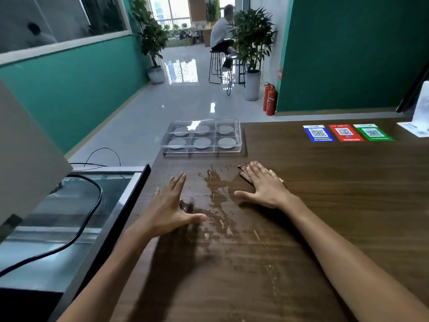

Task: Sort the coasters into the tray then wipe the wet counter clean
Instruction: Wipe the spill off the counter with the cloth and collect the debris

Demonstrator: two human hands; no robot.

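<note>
Grey coasters (201, 142) fill the tray (239, 148) at the bench's (325, 182) far edge; the spill (216, 189) remains, my right hand (263, 184) flat on the cloth (246, 174), left hand (170, 201) released.

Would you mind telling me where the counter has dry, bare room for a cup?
Bare wood lies right of the right hand, below the stickers. It is crowded and wet between the hands, from the puddle toward the tray.

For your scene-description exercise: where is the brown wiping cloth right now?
In the head view, the brown wiping cloth lies under the flat right hand on the dark wooden counter, right of the spill.
</note>
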